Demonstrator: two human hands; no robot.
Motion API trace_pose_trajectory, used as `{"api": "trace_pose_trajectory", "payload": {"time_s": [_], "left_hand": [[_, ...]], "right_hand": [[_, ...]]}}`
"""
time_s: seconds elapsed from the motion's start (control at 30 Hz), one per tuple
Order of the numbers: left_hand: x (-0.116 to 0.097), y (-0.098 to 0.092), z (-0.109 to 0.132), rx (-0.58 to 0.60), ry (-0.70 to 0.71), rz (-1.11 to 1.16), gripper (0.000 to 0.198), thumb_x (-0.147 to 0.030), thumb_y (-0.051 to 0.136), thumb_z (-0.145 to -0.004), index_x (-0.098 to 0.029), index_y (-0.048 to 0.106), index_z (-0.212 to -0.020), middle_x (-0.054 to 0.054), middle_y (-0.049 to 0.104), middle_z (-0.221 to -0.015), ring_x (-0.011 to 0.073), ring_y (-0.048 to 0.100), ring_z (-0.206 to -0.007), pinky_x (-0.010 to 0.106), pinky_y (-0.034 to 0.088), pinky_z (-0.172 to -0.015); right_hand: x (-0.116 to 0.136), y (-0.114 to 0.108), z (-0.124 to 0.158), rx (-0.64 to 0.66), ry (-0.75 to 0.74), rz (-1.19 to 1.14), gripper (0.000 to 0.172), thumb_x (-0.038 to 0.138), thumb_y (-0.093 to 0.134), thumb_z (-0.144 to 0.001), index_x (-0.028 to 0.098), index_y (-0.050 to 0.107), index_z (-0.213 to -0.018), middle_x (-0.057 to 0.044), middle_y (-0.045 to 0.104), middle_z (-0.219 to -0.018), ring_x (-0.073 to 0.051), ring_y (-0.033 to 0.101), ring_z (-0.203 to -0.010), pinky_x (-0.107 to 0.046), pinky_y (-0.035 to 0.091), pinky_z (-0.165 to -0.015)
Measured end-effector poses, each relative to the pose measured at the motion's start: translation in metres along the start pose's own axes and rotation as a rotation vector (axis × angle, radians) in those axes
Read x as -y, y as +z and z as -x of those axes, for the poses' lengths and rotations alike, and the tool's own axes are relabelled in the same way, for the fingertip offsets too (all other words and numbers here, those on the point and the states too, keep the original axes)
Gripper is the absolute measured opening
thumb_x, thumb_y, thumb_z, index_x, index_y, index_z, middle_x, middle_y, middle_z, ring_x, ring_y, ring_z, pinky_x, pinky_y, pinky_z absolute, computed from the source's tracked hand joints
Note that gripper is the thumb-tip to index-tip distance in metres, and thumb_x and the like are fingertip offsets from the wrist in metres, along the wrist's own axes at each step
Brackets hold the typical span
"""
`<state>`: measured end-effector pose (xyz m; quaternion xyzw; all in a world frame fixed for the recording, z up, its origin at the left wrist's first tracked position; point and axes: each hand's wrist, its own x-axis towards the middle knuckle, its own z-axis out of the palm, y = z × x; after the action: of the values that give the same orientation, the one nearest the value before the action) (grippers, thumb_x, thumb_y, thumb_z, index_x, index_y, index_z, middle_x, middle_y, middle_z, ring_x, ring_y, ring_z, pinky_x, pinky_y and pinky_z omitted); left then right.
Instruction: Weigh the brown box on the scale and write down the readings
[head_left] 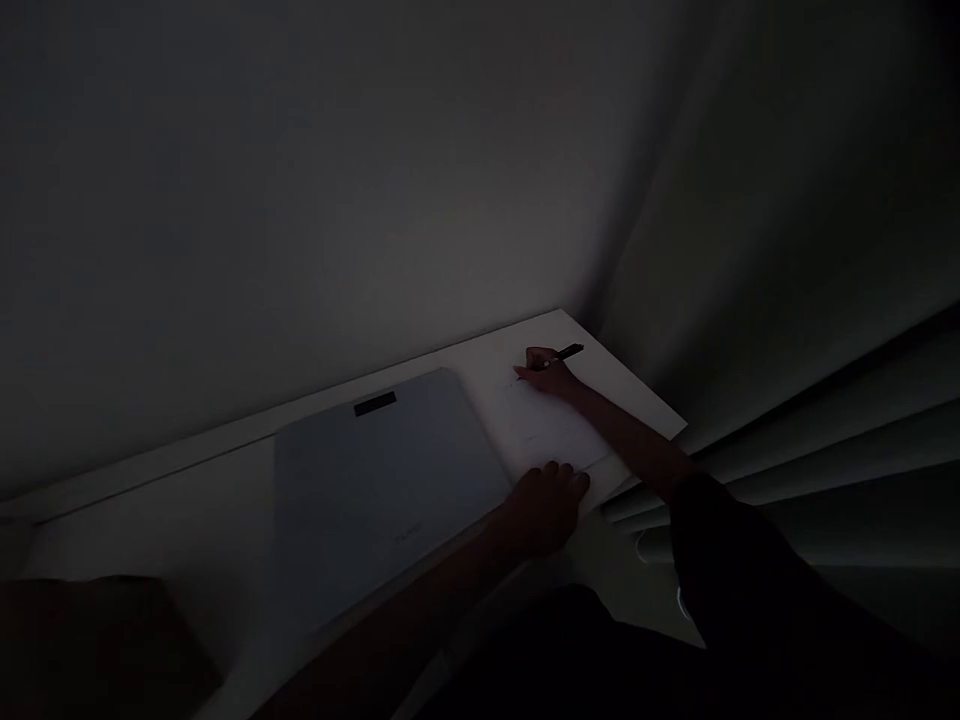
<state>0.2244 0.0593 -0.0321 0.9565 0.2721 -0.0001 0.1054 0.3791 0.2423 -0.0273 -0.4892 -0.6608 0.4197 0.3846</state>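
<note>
The scene is very dark. My right hand [550,374] is closed round a dark pen [564,354], its tip down on a white sheet of paper [541,425] near the far right corner of a white desk [187,500]. My left hand [546,500] rests flat on the near edge of that paper, fingers stretched forward. A closed grey-blue laptop [379,480] with a small black label lies just left of the paper, beside my left hand.
A plain wall rises behind the desk. Pale curtain folds [810,400] hang to the right, close to the desk's right edge. A dark brownish object [90,640] sits at the lower left.
</note>
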Motion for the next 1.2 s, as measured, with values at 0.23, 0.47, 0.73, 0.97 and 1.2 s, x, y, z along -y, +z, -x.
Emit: {"api": "trace_pose_trajectory", "payload": {"time_s": [0.23,0.47,0.73,0.97,1.2], "left_hand": [[0.0,-0.002,-0.001,0.011,0.016,-0.011,0.032,-0.025,0.038,-0.103,-0.017,0.049,-0.132,0.013,0.061,-0.114,0.0258,0.058,-0.095,0.039,0.048,-0.073],[-0.002,-0.006,0.0,0.031,0.008,-0.018,0.032,-0.022,0.039,-0.102,-0.017,0.048,-0.133,0.014,0.06,-0.117,0.0275,0.057,-0.1,0.04,0.05,-0.078],[-0.001,-0.011,0.001,0.076,0.01,-0.024,0.037,-0.025,0.037,-0.104,-0.017,0.043,-0.14,0.014,0.06,-0.122,0.0269,0.058,-0.101,0.039,0.051,-0.078],[-0.002,-0.008,0.0,0.063,0.0,-0.024,0.037,-0.023,0.038,-0.103,-0.017,0.046,-0.138,0.015,0.061,-0.119,0.0282,0.058,-0.101,0.041,0.052,-0.078],[-0.002,-0.007,0.002,0.019,0.002,-0.018,0.036,-0.02,0.035,-0.102,-0.017,0.047,-0.136,0.013,0.061,-0.118,0.0272,0.057,-0.101,0.04,0.05,-0.078]], "right_hand": [[0.004,0.004,0.002,0.04,0.042,0.051,0.031,0.045,0.06,-0.088,0.023,0.046,-0.072,0.006,0.048,-0.05,-0.01,0.044,-0.046,-0.022,0.035,-0.046],[0.002,0.005,0.003,0.046,0.046,0.08,0.029,0.037,0.057,-0.091,0.021,0.046,-0.069,0.004,0.051,-0.053,-0.01,0.048,-0.05,-0.02,0.04,-0.05],[-0.005,0.007,-0.002,0.021,0.071,0.073,0.028,0.034,0.053,-0.094,0.022,0.046,-0.07,0.005,0.049,-0.049,-0.009,0.045,-0.046,-0.019,0.036,-0.046],[-0.002,0.005,0.001,0.042,0.063,0.071,0.029,0.035,0.055,-0.094,0.021,0.047,-0.07,0.003,0.053,-0.054,-0.009,0.047,-0.049,-0.019,0.039,-0.048],[-0.003,0.007,0.0,0.007,0.067,0.084,0.027,0.033,0.054,-0.092,0.022,0.045,-0.069,0.004,0.049,-0.051,-0.009,0.046,-0.047,-0.02,0.038,-0.048]]}}
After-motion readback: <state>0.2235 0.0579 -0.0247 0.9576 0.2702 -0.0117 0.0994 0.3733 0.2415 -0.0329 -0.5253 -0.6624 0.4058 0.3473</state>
